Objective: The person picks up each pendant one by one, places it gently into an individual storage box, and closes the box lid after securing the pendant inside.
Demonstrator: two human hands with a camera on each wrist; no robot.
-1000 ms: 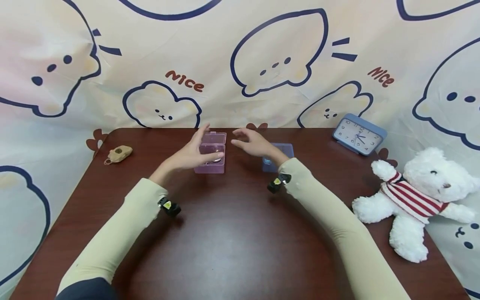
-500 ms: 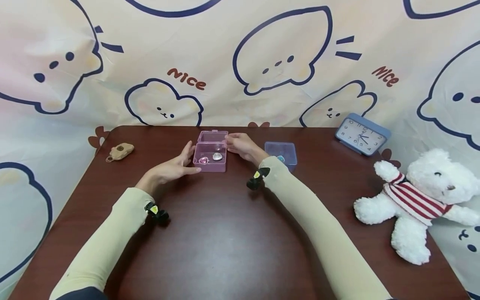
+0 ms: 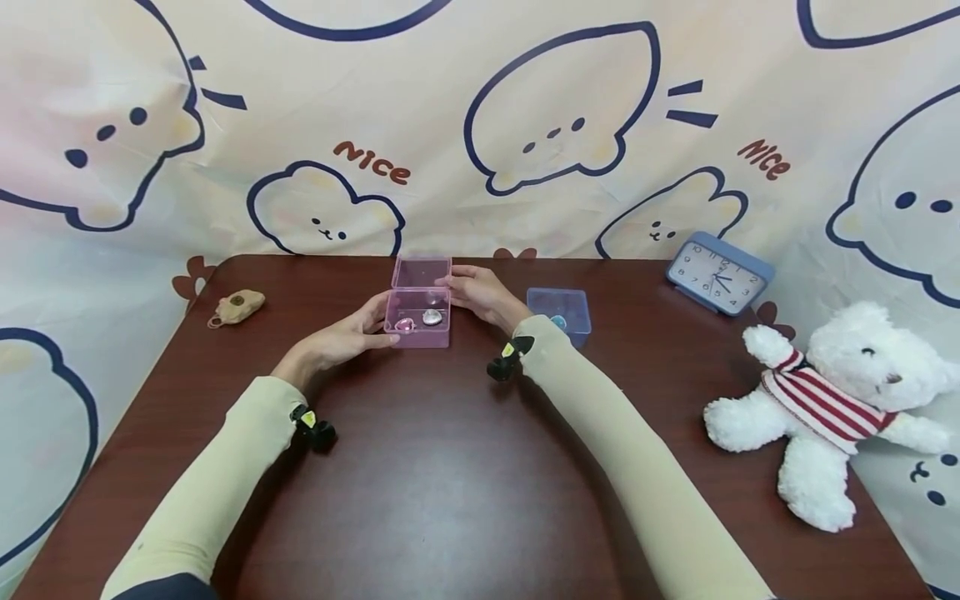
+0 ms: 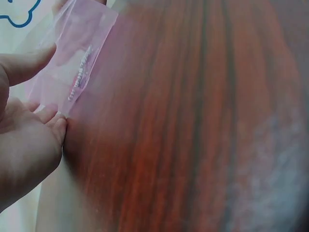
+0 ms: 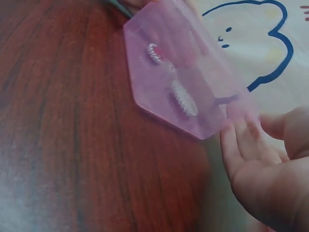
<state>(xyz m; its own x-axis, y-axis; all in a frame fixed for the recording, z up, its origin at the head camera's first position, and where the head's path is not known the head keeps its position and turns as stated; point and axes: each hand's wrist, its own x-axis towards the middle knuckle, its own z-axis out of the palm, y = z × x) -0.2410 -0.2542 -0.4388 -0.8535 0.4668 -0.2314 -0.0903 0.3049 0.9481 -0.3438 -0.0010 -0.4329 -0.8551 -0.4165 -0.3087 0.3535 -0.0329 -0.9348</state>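
A translucent pink plastic box [image 3: 433, 341] stands at the back of the table, its hinged lid [image 3: 422, 272] raised. Inside lie a pink gem piece [image 3: 405, 325] and a clear white gem piece [image 3: 432, 317], both with sparkly rims in the wrist views. My left hand [image 3: 341, 337] holds the box by its left side, thumb near the front corner. With thumb and fingers, my right hand [image 3: 483, 293] grips the lid's right edge near the hinge. In the right wrist view the fingertips [image 5: 239, 128] meet the pink plastic.
Right of the pink box is a translucent blue box [image 3: 573, 308] with a blue piece [image 3: 558, 322] inside. A blue alarm clock [image 3: 720, 273] and a white teddy bear [image 3: 832, 408] occupy the right side. A small beige pouch-like object [image 3: 238, 307] lies at far left.
Both hands came down from above the pink box onto its two sides. The right hand moved left, from over the blue box to the lid. The lid has tilted up slightly.
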